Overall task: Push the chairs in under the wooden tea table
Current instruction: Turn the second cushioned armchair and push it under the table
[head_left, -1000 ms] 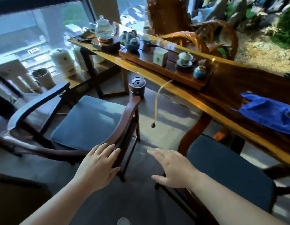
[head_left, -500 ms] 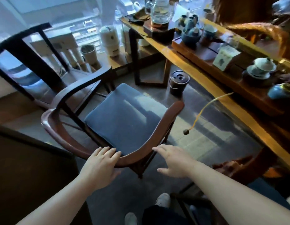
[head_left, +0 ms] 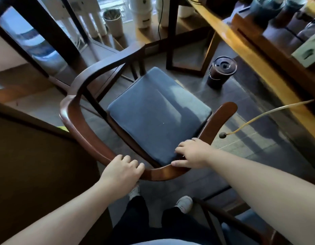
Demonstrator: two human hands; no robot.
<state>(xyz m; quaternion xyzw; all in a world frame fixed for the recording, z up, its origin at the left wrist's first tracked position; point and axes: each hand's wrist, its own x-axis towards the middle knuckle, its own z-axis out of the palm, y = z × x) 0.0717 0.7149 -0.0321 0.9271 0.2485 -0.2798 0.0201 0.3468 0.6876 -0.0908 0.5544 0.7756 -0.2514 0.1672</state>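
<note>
A dark wooden armchair [head_left: 77, 110] with a curved back rail and a blue seat cushion [head_left: 158, 114] stands in front of me, turned at an angle to the wooden tea table [head_left: 255, 66], which runs along the right. My left hand [head_left: 123, 170] is closed over the back rail at its near curve. My right hand [head_left: 192, 153] lies on the rail where it bends into the right armrest, fingers curled over the inner edge. A second chair [head_left: 241, 225] with a blue seat shows partly at the bottom right.
A dark lidded bucket [head_left: 221, 73] stands on the floor between chair and table. A yellow cord with a bead end [head_left: 223, 135] hangs from the table edge. A dark side-table frame [head_left: 172, 41] is ahead; white canisters [head_left: 141, 13] stand by the window. A dark brown surface [head_left: 29, 165] fills the left.
I have stepped closer and look further down. Both hands went from hovering near the chair's back rail to gripping it.
</note>
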